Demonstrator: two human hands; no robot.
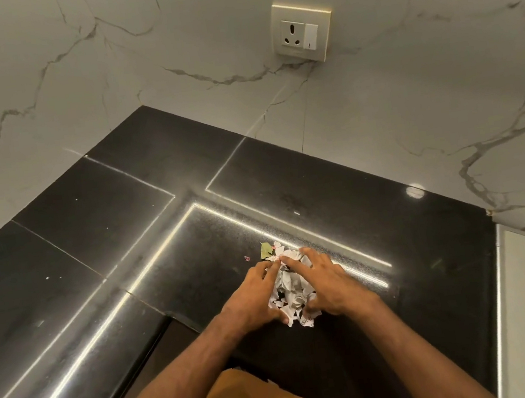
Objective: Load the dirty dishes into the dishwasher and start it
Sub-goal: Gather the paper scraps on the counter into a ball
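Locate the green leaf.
Head view: the green leaf lies on the black countertop at the far left of the torn paper pile, just beyond the left hand.

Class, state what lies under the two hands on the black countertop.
A heap of torn white paper scraps pressed between the left hand and right hand, a green leaf scrap at its far edge. Anything beneath the palms or inside is covered.
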